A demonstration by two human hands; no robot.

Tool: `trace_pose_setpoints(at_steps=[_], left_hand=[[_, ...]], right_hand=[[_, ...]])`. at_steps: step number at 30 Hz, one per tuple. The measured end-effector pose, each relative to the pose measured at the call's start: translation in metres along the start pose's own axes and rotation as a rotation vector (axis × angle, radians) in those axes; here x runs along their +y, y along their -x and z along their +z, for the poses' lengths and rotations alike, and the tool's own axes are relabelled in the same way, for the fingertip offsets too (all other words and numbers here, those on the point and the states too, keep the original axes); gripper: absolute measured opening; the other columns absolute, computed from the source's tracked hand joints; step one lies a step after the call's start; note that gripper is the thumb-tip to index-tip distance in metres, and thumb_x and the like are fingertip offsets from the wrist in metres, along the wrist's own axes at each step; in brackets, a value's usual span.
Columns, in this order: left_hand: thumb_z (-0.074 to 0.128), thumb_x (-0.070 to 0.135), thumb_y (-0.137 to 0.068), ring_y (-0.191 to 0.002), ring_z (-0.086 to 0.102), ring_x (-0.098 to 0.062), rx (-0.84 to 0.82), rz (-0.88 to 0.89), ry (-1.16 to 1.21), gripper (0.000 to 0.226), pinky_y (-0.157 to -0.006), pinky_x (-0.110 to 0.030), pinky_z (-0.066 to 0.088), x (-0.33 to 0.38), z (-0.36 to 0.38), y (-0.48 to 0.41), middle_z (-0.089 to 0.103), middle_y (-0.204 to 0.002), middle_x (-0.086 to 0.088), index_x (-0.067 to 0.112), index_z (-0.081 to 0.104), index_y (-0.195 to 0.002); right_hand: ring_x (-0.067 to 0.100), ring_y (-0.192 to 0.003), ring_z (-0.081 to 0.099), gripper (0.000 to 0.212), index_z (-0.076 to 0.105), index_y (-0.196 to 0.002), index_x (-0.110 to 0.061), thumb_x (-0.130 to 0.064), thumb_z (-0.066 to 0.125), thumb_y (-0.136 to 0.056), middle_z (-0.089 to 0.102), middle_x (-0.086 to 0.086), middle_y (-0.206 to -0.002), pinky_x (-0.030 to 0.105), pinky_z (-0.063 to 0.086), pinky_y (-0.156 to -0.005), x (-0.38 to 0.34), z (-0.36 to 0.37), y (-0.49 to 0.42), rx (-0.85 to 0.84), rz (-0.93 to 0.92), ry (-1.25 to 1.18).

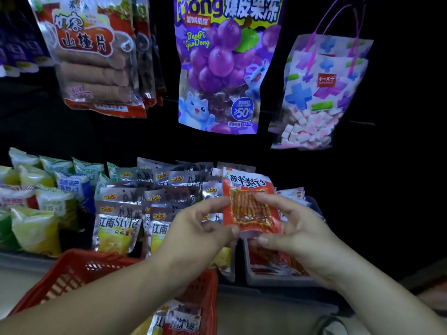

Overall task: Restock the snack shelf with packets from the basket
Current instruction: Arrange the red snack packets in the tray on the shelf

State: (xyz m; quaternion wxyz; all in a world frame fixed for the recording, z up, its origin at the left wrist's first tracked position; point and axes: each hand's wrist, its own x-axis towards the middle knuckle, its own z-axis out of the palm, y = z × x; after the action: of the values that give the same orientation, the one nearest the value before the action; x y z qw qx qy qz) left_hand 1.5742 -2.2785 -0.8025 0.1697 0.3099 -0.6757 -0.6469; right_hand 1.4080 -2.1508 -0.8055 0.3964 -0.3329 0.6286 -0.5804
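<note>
Your grip is two-handed and closed: both hands pinch one flat orange-red plastic snack packet with a clear window of reddish strips (pixel 251 206). Your left hand (pixel 205 228) takes its left edge, with the thumb on the lower left corner and the fingertips on the left rim. Your right hand (pixel 297 228) takes the right side, with curled fingers (pixel 268 199) over the front face and the thumb under the bottom edge. The packet stands upright, face toward you and clear of the shelf.

Just below it, at six o'clock, sits a grey plastic bin (pixel 246 262) holding more orange-red packets of the same kind (pixel 273 262). At nine o'clock, rows of silver-and-yellow foil packets (pixel 116 228) stand overlapping on the shelf, the back ones reaching behind the packet you hold. Farther toward nine o'clock lie green-and-yellow puffed packets (pixel 36 228).

At seven o'clock, under your left forearm, is the red plastic lattice basket (pixel 72 269), with a few printed packets (pixel 179 320) showing in its near end.

Three bags hang above. At twelve o'clock is a purple grape-jelly pouch with a blue cartoon cat (pixel 217 68). At ten o'clock is a clear bag with a red label and brown rolls inside (pixel 92 68). At one o'clock is a clear handled bag printed with plus signs, holding pink-and-white cubes (pixel 319 93).
</note>
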Motion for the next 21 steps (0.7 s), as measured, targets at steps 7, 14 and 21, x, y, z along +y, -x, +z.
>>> trace_pose_setpoints(at_steps=[7, 14, 21], left_hand=[[0.077, 0.013, -0.091, -0.079, 0.073, -0.032, -0.148, -0.030, -0.161, 0.062, -0.082, -0.040, 0.061, -0.008, -0.022, -0.010, 0.077, -0.102, 0.015, 0.043, 0.053, -0.140], [0.074, 0.033, -0.091, -0.109, 0.058, 0.010, 0.060, 0.310, -0.346, 0.050, -0.092, -0.028, 0.055, -0.009, 0.002, -0.009, 0.058, -0.120, 0.031, 0.050, 0.056, -0.134], [0.058, -0.001, -0.099, -0.085, 0.072, -0.025, 0.014, 0.160, -0.020, 0.072, -0.053, -0.035, 0.057, -0.007, 0.008, -0.018, 0.066, -0.119, 0.013, 0.051, 0.042, -0.146]], right_hand=[[0.005, -0.127, 0.061, 0.079, 0.052, -0.147, -0.024, 0.028, 0.056, -0.087, 0.053, -0.014, -0.149, 0.028, 0.057, -0.096, 0.000, -0.004, -0.001, 0.056, 0.003, -0.021], [0.018, -0.119, 0.068, 0.089, 0.051, -0.145, -0.039, 0.029, 0.047, -0.087, 0.068, -0.027, -0.125, 0.048, 0.056, -0.094, 0.011, 0.016, 0.003, 0.047, -0.032, 0.122], [0.019, -0.115, 0.070, 0.088, 0.048, -0.145, -0.047, 0.011, 0.064, -0.081, 0.061, -0.016, -0.142, 0.044, 0.056, -0.096, 0.009, 0.016, 0.003, -0.077, -0.040, 0.060]])
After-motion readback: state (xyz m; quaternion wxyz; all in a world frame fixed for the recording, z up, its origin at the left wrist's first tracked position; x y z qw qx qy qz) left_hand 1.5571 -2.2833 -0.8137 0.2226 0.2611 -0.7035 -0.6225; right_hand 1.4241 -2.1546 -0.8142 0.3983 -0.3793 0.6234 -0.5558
